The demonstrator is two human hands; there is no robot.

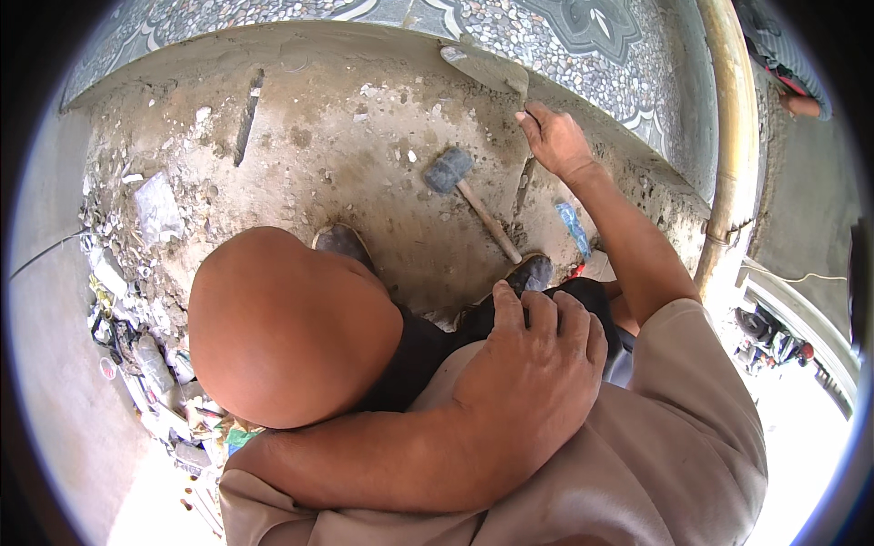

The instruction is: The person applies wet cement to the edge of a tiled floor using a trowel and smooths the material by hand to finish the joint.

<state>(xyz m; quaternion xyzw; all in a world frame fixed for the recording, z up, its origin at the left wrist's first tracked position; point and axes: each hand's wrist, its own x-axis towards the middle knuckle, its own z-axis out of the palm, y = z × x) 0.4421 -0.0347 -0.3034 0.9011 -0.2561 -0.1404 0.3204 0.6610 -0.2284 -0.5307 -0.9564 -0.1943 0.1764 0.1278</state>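
Note:
My right hand (557, 143) is closed around the handle end of a trowel (489, 70). Its blade is smeared with grey mortar and lies against the edge of the patterned tiled step (382, 11). My left hand (537, 364) rests across my body near my thigh, fingers apart and nothing in it. Between my feet and the step lies a mallet (449, 170) with a dark block head and a wooden handle that reaches toward my right shoe (531, 273).
A bamboo pole (728, 136) stands at the right. Rubble and litter (155, 364) are heaped at the left, beside a clear plastic bag (157, 209). A blue plastic wrapper (573, 227) lies under my right forearm. Part of another person (801, 105) shows at far right.

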